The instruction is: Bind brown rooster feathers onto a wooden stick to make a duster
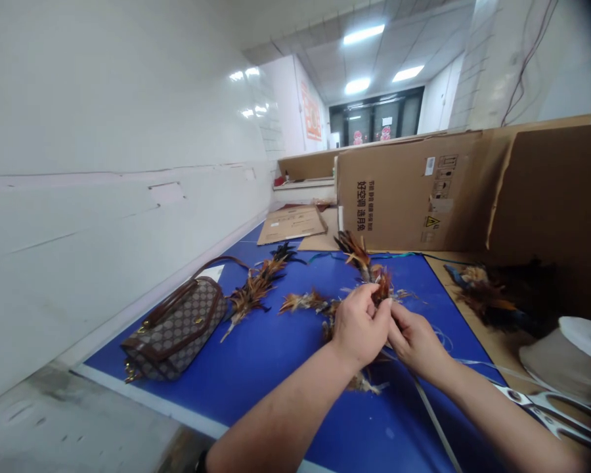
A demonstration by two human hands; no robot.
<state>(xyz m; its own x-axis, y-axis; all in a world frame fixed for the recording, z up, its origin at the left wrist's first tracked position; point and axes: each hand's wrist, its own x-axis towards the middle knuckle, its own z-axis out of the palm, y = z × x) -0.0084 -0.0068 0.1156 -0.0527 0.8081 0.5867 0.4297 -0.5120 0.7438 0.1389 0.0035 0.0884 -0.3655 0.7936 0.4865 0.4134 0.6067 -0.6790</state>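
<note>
My left hand [359, 325] is closed in a pinch on a bunch of brown and black feathers [358, 256], whose dark tips point away from me. Close against it, my right hand [416, 341] has its thumb and fingers pressed together at the base of the bunch; what they pinch is hidden. A pale narrow ribbon [436, 420] runs from below the hands toward the near edge. More loose feathers [305, 302] lie on the blue tabletop [270, 355] left of my hands, some partly under my left wrist. Farther left rests a longer feather bundle [259, 286].
A patterned handbag [177, 328] stands by the wall at left. Right of the mat are scissors [546, 407], a white ribbon spool [566, 361] and a dark feather pile [502, 295]. Large cardboard [398, 190] blocks the back; flat cardboard [293, 223] lies behind the feathers.
</note>
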